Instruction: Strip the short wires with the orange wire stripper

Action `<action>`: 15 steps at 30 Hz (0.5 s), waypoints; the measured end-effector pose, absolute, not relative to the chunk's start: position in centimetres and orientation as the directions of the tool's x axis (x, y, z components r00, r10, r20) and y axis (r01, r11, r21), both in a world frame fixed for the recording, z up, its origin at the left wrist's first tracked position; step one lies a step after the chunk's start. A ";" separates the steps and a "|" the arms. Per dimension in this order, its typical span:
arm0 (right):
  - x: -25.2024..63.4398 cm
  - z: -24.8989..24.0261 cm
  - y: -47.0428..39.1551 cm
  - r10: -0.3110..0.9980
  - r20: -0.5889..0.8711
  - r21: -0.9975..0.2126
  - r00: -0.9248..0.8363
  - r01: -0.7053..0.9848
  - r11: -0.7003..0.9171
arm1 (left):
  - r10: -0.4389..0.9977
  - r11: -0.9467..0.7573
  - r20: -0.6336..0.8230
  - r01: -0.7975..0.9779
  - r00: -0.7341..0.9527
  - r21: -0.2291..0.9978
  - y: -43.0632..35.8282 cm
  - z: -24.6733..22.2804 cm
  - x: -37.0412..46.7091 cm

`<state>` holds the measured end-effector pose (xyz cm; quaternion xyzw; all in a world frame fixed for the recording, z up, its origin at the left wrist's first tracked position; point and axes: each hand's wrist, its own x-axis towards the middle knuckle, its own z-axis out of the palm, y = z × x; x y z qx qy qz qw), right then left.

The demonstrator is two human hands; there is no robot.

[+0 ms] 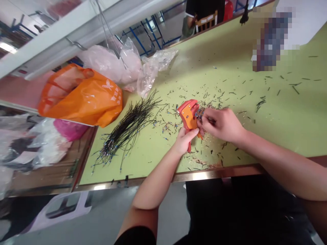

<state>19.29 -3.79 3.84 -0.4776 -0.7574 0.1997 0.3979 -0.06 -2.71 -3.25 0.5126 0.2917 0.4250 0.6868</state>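
My left hand (184, 140) is closed round the handles of a red and orange wire stripper (188, 115), its head pointing away from me above the table. Close beside the tool's right side is my right hand (221, 124), fingers curled in a pinch; whatever they hold is too small and hidden to make out. Behind those fingers lies a small cluster of wire ends with blue tips (199, 113). To the left of my left hand, a long bundle of black wires (131, 119) lies on the green tabletop (158, 160).
Black offcuts (261, 102) and copper-coloured strands are strewn over the table. An orange bag (89, 98) and clear plastic bags (117, 63) sit at the left. A black plug (244, 17) hangs at the far edge, near another person (201, 8). A shelf beam (63, 35) crosses upper left.
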 end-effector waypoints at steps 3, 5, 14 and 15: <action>19.1 3.8 -3.9 0.895 0.375 -0.728 -0.240 0.521 0.445 | 0.882 0.143 0.025 -0.317 0.471 0.938 -2.6 -3.1 0.1; 19.0 3.7 -4.0 0.897 0.368 -0.737 -0.244 0.511 0.442 | 0.879 0.145 0.028 -0.322 0.477 0.935 -2.5 -3.1 0.0; 18.8 3.3 -4.0 0.890 0.384 -0.711 -0.246 0.537 0.455 | 0.876 0.073 0.048 -0.231 0.481 0.970 -2.6 -3.6 -0.3; 18.8 3.3 -4.0 0.887 0.391 -0.704 -0.245 0.541 0.459 | 0.879 0.070 0.041 -0.215 0.475 0.974 -2.7 -3.6 -0.3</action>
